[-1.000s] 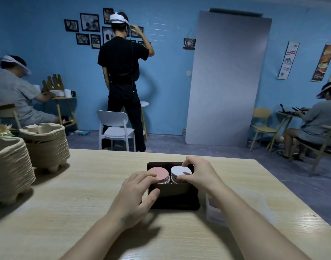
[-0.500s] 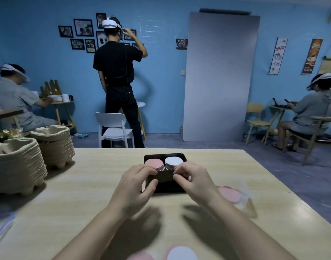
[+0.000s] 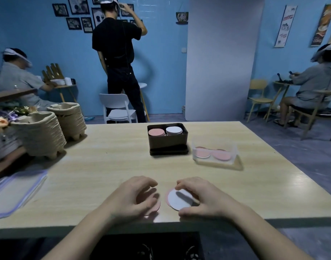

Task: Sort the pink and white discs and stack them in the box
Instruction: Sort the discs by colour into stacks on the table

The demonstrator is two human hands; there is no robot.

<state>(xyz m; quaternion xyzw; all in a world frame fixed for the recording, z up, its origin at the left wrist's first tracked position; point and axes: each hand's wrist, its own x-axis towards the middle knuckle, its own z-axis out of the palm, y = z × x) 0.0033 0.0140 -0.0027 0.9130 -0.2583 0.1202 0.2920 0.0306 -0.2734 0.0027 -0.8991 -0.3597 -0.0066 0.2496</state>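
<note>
A dark box [image 3: 167,142] stands at the middle of the wooden table, with a pink stack [image 3: 156,132] on its left and a white stack [image 3: 173,130] on its right. Near the table's front edge my left hand [image 3: 132,196] curls over loose pink discs [image 3: 156,205], fingers on top of them. Beside it my right hand [image 3: 204,197] grips a white disc [image 3: 177,200] between thumb and fingers. A pink rim shows under that white disc.
A clear plastic tub [image 3: 234,149] holding pink discs [image 3: 221,154] sits right of the box. Stacks of pulp egg trays [image 3: 41,134] and a clear zip bag [image 3: 14,190] lie on the left. People sit and stand beyond the table.
Both hands have left the box and drawn back to the near edge of the table, onto the loose discs there. The box now stands free.
</note>
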